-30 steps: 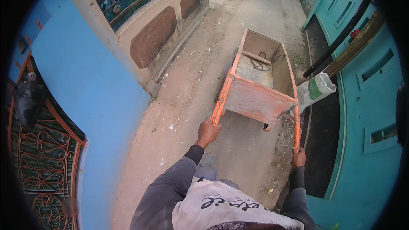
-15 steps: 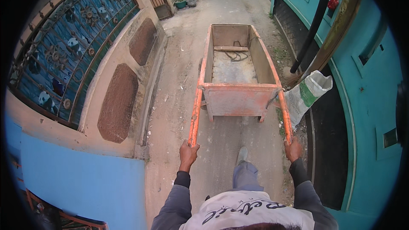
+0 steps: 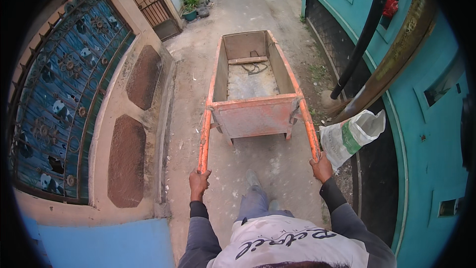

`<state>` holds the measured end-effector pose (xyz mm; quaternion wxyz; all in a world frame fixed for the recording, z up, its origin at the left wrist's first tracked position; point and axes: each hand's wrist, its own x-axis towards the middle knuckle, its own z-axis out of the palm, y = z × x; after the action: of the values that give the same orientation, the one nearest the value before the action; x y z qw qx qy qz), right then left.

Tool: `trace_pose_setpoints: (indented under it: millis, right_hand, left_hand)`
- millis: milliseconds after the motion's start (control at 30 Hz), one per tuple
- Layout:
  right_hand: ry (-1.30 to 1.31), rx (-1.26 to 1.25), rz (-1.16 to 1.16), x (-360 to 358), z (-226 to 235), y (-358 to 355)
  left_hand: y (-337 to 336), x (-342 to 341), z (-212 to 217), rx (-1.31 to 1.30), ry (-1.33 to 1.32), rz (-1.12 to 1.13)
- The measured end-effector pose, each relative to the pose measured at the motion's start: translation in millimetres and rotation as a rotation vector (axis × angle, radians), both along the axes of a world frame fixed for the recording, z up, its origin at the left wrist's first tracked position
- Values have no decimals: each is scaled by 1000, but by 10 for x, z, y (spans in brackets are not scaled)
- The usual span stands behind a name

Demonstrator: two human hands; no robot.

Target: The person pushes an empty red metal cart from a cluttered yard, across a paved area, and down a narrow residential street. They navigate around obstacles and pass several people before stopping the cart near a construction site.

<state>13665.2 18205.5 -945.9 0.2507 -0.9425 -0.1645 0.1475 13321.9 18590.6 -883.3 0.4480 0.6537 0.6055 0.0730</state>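
Your left hand (image 3: pixel 199 185) and right hand (image 3: pixel 322 168) have fingers (image 3: pixel 205 174) curled round the handles (image 3: pixel 204 141). Hold level, clear of the lane's (image 3: pixel 282 178) right-edge sack (image 3: pixel 351 138).

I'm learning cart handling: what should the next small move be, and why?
Probably ease the cart forward, slightly left: the left hand and right hand grip its handles, the white sack looks close to the right hand, and the lane runs ahead.
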Motion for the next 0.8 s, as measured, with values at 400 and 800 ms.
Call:
trace_pose_setpoints:
  millis: [400, 800]
  right_hand:
    - [90, -48, -38, 2614, -396, 2271]
    - [228, -56, -48, 5135, 8, 4639]
  left_hand:
    - [2205, 2658, -576, 42, 26, -26]
    - [4660, 5107, -554, 33, -2, -55]
